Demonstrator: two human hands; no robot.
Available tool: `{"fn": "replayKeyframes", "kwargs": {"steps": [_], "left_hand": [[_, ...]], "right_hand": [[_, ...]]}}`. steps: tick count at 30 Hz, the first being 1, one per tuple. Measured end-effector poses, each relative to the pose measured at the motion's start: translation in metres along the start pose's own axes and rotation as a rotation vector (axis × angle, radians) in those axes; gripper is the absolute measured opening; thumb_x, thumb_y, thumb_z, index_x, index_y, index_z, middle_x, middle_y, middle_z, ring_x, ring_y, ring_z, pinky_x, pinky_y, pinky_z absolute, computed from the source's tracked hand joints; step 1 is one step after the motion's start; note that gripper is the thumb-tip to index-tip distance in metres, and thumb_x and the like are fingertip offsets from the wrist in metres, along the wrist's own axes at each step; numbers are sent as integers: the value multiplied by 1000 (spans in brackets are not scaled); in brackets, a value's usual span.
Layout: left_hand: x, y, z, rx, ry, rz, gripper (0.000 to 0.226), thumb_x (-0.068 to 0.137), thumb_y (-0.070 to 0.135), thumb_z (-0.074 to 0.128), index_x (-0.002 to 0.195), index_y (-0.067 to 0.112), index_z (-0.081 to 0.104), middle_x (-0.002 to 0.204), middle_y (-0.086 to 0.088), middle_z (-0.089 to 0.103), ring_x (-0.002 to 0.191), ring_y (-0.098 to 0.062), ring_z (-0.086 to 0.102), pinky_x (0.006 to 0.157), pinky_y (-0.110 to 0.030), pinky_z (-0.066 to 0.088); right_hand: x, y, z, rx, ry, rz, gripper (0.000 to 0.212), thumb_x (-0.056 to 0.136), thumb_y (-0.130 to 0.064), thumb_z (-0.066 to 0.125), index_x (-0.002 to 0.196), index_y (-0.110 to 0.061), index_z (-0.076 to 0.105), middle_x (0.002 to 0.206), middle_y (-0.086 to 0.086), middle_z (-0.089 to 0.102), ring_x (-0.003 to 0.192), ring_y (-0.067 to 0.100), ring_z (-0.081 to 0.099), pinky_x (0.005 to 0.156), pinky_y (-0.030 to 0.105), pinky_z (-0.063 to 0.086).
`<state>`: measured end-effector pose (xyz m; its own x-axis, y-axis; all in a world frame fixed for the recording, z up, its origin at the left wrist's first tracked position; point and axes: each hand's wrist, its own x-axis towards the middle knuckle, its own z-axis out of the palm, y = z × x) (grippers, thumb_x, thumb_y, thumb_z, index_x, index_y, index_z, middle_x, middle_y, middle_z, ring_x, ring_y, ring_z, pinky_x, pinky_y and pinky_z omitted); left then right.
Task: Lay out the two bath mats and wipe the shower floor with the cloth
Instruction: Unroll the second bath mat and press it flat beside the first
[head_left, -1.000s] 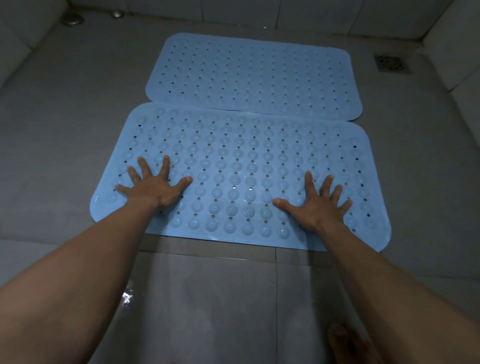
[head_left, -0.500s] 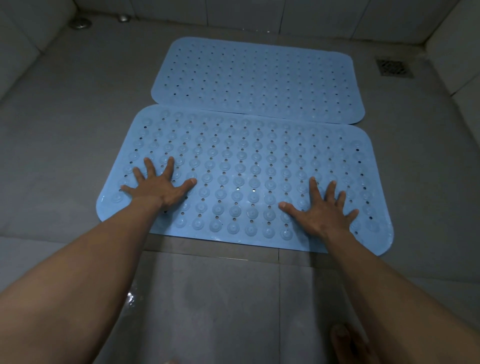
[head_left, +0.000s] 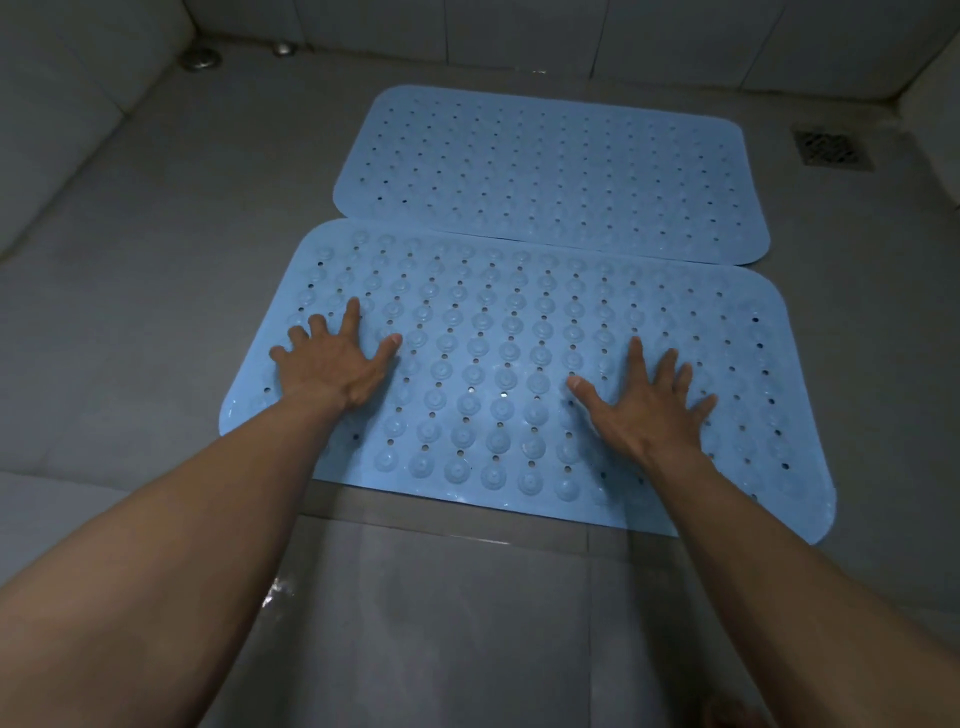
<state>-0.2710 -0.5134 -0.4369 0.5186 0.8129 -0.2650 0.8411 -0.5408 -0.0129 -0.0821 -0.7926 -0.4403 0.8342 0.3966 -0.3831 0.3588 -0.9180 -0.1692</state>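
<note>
Two light blue perforated bath mats lie flat on the grey shower floor (head_left: 130, 270), long edges touching. The far mat (head_left: 550, 171) shows its smooth side. The near mat (head_left: 519, 332) shows rows of suction cups facing up. My left hand (head_left: 332, 364) rests palm down with fingers spread on the near mat's left part. My right hand (head_left: 644, 410) lies the same way on its right part. Neither hand grips anything. No cloth is in view.
A square drain grate (head_left: 831, 148) sits at the far right corner. Two round metal fittings (head_left: 200, 57) stand at the far left by the tiled wall. A raised ledge (head_left: 441, 597) runs along the near mat's front edge, with a wet patch (head_left: 278, 590) on it.
Both hands stay flat on the near mat in nearly the same spots; the view has shifted slightly, so the mats appear a bit lower and further right.
</note>
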Motion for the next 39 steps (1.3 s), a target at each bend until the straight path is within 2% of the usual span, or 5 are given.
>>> {"fn": "replayKeyframes", "kwargs": {"steps": [7,14,20,26,39], "left_hand": [[87,-6,-13,-79,39,182,76,96,67,24,159,27,7,165,-15,5,152,-33,4,120,-59,10],[145,-12,6,-57,65,269,77,93,72,12,158,33,-1,166,-9,-9,152,-28,-10,122,-53,-3],[150,-11,12,-95,123,246,79,89,76,16,157,36,10,166,-7,3,153,-28,-1,123,-50,-1],[153,0,9,-135,190,247,73,95,65,27,151,19,29,163,-16,15,152,-30,5,122,-54,3],[159,4,10,-117,133,187,88,90,78,9,159,25,1,167,4,-5,152,-18,-10,123,-49,-5]], "right_hand": [[80,-112,-4,-24,51,-241,89,93,-74,25,159,-23,-6,165,11,-15,152,30,-13,117,63,-9],[124,-181,21,-51,59,-323,81,95,-71,14,159,-25,-5,166,5,-13,152,27,-16,116,62,-14],[124,-185,29,-124,170,-301,79,95,-65,17,160,-20,4,167,9,0,153,29,-5,119,60,-5],[132,-204,26,-119,149,-320,85,92,-63,25,157,-9,12,167,9,-7,153,28,-10,116,66,-5],[134,-207,27,-82,135,-292,79,86,-84,9,154,-47,-6,166,5,-12,152,27,-12,114,66,-12]]}}
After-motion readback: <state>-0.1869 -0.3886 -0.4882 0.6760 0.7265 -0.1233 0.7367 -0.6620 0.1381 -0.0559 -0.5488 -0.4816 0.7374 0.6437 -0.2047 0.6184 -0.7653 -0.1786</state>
